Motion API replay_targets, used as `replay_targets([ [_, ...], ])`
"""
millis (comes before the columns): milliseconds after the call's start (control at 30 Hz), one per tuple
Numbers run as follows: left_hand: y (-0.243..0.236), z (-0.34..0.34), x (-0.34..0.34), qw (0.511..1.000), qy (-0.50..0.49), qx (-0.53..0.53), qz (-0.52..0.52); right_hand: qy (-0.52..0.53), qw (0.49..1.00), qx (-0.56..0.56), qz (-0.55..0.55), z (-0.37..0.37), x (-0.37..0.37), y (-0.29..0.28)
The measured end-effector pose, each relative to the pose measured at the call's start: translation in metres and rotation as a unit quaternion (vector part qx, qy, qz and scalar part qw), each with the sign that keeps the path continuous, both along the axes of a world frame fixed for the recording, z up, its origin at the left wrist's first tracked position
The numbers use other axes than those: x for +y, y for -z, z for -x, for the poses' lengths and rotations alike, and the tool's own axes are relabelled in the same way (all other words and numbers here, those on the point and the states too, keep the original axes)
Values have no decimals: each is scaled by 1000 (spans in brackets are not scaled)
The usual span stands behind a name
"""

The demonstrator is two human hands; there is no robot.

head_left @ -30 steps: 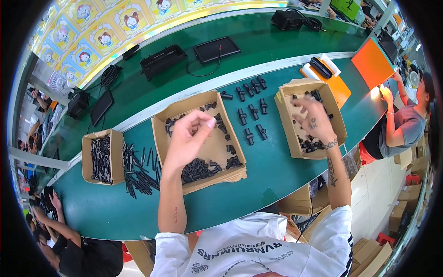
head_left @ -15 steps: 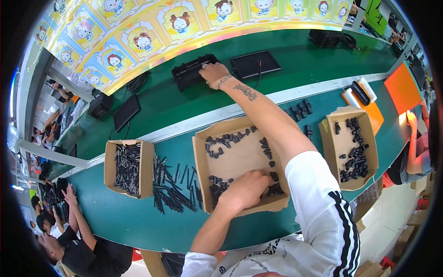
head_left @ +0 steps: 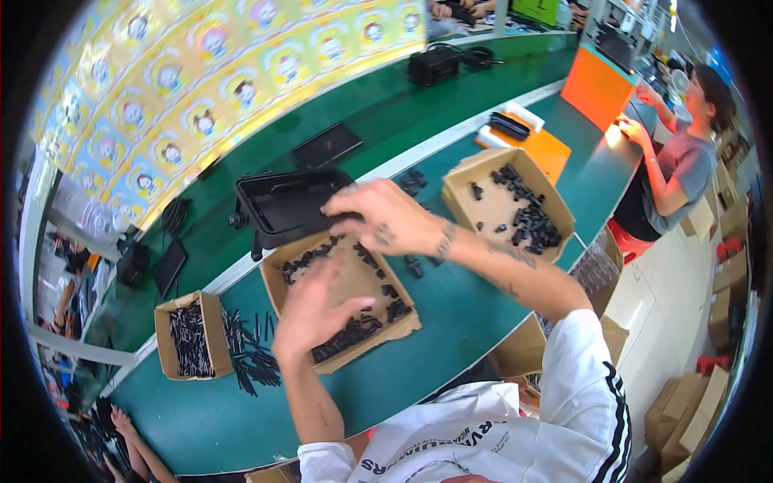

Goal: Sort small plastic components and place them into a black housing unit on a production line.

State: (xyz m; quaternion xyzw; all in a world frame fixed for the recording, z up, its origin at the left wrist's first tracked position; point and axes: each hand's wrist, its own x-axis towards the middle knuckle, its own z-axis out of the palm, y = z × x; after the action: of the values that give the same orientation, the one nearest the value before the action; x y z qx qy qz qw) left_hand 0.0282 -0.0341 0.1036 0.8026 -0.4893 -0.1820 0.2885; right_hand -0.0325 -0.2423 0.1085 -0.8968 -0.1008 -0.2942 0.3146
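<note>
My right hand [head_left: 386, 219] grips the right edge of a black plastic case [head_left: 288, 208], thumb and fingers closed on its rim. The case is open and tilted, over the far edge of a shallow cardboard box [head_left: 389, 266]. Small black plastic fittings [head_left: 342, 340] lie along that box's sides. Above the box hangs my left hand [head_left: 310, 310], slightly blurred, its fingers apart and nothing visible in it. To the left, thin black rods [head_left: 254, 354] lie loose beside a small carton [head_left: 213, 334] full of the same rods.
Right of my arm stands another carton [head_left: 459, 193] of black fittings, with an orange pad [head_left: 547, 157] behind it. A flat black screen [head_left: 328, 146] and a black adapter with cable [head_left: 435, 64] lie on the raised green shelf. A co-worker [head_left: 680, 153] sits at the far right.
My right hand has brought the black case off the shelf toward me. My left hand has risen out of the fittings with its fingers spread. The view has swung right.
</note>
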Motion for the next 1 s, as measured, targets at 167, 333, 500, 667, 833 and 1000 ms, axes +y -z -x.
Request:
replay_targets([
  [167,-22,46,-6,969,29,-1,245,-48,900,10,-433,118,37,15],
  [333,-19,126,-5,977,1,-77,201,-93,745,54,-658,182,82,60],
  [500,4,152,37,984,31,-51,166,-111,814,145,-551,242,74,94],
  [667,25,152,73,992,96,-2,79,-43,913,294,-278,281,-7,59],
  [833,59,145,72,996,91,-10,22,69,981,164,-78,241,-41,47],
  [1000,70,139,68,992,120,-44,-23,0,973,166,158,158,-50,45],
])
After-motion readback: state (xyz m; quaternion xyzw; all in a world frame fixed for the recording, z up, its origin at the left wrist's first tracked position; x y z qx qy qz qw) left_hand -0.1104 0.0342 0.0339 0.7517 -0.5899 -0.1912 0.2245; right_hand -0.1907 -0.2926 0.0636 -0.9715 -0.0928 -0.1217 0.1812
